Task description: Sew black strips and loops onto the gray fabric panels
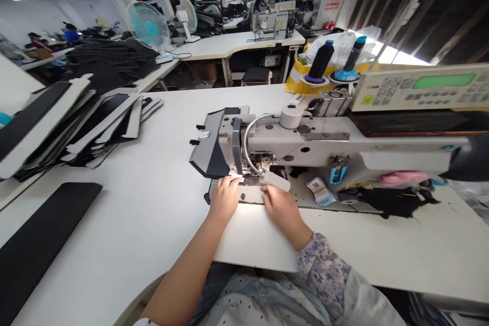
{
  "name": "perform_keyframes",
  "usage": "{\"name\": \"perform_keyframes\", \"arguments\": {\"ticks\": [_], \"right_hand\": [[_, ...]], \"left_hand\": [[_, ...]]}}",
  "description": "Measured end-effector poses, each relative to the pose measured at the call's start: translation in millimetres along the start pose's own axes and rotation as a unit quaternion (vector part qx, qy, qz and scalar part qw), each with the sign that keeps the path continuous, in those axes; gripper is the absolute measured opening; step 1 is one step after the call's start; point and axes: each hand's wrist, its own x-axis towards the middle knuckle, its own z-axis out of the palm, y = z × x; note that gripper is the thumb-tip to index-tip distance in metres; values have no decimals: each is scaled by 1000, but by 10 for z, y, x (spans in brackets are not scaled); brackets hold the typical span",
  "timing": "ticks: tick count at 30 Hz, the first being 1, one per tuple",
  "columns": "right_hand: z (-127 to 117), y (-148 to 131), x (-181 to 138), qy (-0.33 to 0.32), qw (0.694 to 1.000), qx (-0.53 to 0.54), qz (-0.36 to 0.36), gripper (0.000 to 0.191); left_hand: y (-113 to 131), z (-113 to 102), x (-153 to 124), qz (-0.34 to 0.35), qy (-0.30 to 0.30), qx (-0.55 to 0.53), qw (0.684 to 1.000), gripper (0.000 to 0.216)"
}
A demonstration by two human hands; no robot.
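My left hand (224, 197) is at the needle end of a sewing machine (290, 142), its fingers pinched on a small white fabric label (236, 177). Beside the small grey lamp head (275, 181), my right hand (283, 210) is closed, thumb against curled fingers; anything between them is too small to make out. A grey and black fabric panel (208, 150) with two black tabs and a white tag lies behind the machine's left end. The needle itself is hidden by the machine head and my fingers.
Stacked black and white strips (103, 127) and a long black piece (46, 244) lie to the left. Scissors with blue handles (337, 173), printed tags (320, 191) and black scraps (393, 201) are at right. Thread cones (321, 61) and a control panel (424, 86) stand behind.
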Motion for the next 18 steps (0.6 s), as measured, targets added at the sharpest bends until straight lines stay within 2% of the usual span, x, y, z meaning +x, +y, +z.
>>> {"name": "perform_keyframes", "arguments": {"ticks": [2,4,7,11,14,18], "right_hand": [[9,90,9,80,996,-29,-5,24],[28,179,24,129,989,-65,-25,29],[85,257,51,111,986,-109,-52,33],[138,276,56,71,988,-135,-26,32],[103,251,47,61,988,-141,-21,36],[23,190,46,65,990,-128,-3,42]], "left_hand": [[-10,24,-22,-1,45,-8,999,37],[-11,48,-63,-2,68,-13,998,36],[-8,99,-139,-7,74,-13,997,36],[-10,154,-160,-5,76,7,997,32],[-10,88,-105,-3,32,26,999,31],[-47,-158,-197,3,-41,43,998,31]]}}
